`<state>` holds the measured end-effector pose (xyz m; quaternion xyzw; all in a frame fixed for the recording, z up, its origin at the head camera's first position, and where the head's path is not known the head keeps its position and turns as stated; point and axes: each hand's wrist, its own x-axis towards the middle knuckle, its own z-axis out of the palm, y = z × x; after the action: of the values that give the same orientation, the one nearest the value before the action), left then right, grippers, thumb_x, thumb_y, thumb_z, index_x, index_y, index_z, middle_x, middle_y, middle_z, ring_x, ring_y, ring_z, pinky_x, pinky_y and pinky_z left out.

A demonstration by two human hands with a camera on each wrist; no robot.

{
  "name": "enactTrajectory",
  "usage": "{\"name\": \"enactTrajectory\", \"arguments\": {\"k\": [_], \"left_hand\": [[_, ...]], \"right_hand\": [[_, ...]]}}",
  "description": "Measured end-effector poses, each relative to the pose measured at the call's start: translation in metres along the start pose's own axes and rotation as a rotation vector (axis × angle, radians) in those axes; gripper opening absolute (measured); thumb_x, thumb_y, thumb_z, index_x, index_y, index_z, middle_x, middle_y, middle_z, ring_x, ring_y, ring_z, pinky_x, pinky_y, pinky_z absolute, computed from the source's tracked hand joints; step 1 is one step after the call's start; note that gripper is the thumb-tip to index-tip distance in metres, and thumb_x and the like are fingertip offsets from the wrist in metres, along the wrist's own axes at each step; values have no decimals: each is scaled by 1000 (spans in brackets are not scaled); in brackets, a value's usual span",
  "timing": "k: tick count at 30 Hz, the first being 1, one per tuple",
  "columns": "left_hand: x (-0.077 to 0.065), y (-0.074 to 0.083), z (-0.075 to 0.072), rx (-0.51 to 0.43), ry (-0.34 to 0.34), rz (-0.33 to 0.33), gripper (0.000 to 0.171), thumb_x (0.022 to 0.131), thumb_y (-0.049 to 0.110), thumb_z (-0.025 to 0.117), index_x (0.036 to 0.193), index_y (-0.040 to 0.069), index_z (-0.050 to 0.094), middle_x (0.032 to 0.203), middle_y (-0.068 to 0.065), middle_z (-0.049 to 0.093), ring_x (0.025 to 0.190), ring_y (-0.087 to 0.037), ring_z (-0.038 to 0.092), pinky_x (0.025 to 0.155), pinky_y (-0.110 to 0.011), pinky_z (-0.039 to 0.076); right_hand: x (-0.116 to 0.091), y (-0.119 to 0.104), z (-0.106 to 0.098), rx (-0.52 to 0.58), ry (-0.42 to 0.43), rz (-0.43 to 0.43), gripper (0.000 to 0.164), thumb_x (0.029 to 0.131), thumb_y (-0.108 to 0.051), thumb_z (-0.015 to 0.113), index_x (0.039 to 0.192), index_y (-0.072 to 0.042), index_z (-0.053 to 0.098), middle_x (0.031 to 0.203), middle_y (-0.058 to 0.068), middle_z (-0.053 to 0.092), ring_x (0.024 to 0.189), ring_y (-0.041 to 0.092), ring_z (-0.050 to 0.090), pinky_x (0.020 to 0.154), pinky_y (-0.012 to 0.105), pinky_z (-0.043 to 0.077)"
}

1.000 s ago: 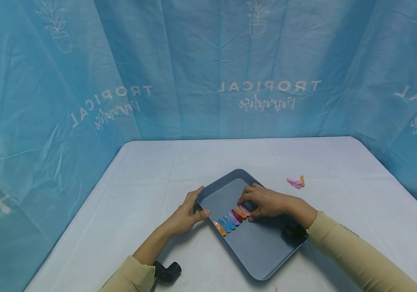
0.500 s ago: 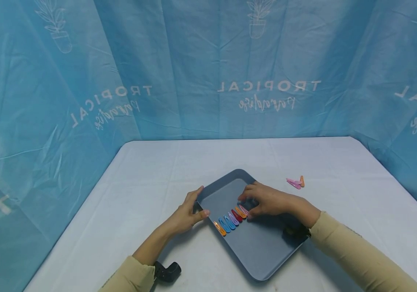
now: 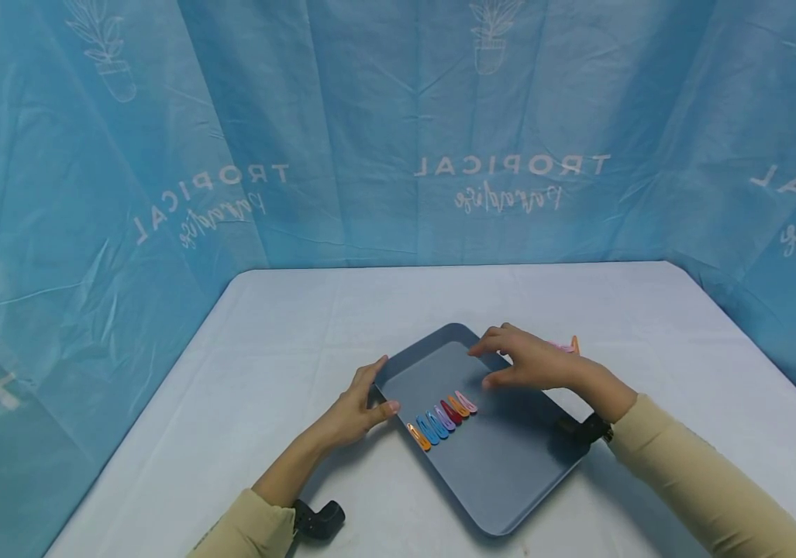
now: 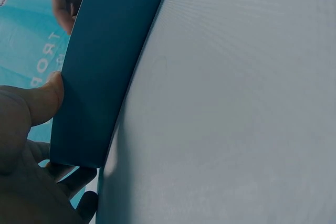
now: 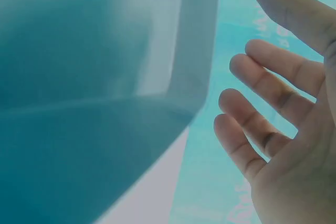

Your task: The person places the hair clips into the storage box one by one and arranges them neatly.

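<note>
A grey rectangular tray (image 3: 495, 480) lies at an angle on the white table. Inside it, several snap hair clips form a slanting row, from an orange clip (image 3: 418, 437) by the left wall through blue, purple, red and orange to a pink clip (image 3: 466, 401). My left hand (image 3: 356, 407) holds the tray's left side, thumb on the rim and fingers round the corner in the left wrist view. Above the tray's right side hovers my right hand (image 3: 530, 360), fingers spread and holding nothing, as the right wrist view (image 5: 283, 93) confirms.
Loose pink and orange hair clips (image 3: 566, 348) lie on the table (image 3: 286, 333) beyond the tray, partly hidden behind the right hand. A blue printed curtain (image 3: 370, 116) hangs round the back and sides. Black wrist camera mounts (image 3: 321, 519) stick out from the wrists.
My right hand has let go of the pink clip at the row's end and risen away, up and to the right. The left hand and tray stay put.
</note>
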<state>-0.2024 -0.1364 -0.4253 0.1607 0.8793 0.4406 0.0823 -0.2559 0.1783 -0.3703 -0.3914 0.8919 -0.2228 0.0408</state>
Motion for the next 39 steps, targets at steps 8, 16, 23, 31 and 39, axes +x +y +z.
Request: {"name": "enactTrajectory", "arguments": {"k": [8,16,23,31,39], "left_hand": [[-1,-1,-1,3,-13,-1,78,92,30,61,153,16,15,154,-18,20,142,-45,18,105,-72,16],[-1,-1,-1,2,-12,-2,78,92,31,61,153,16,15,154,-17,20,141,-46,19,104,-70,22],[0,-1,0,3,-9,-3,78,91,30,62,153,16,15,154,-18,21,141,-46,20,105,-67,25],[0,-2,-1,-1,-12,-4,77,92,29,61,153,17,15,154,-17,20,142,-44,18,105,-71,16],[1,-3,0,-4,-5,-7,78,92,29,61,153,17,14,153,-17,21,143,-42,18,107,-69,18]], "right_hand": [[-8,7,-16,68,67,80,50,81,-28,74,127,-13,59,121,4,60,111,27,51,89,51,47],[-21,28,-26,8,196,152,51,82,-32,73,126,-11,59,122,8,59,109,26,51,86,47,48],[-35,55,-28,51,231,255,56,81,-37,73,127,-8,58,121,12,58,111,31,50,93,53,45],[-51,80,-29,69,254,397,54,82,-31,73,126,-4,57,122,19,56,113,37,48,93,55,44],[-62,104,-26,40,236,477,54,85,-28,70,129,-1,54,123,23,54,111,39,47,87,53,48]]}}
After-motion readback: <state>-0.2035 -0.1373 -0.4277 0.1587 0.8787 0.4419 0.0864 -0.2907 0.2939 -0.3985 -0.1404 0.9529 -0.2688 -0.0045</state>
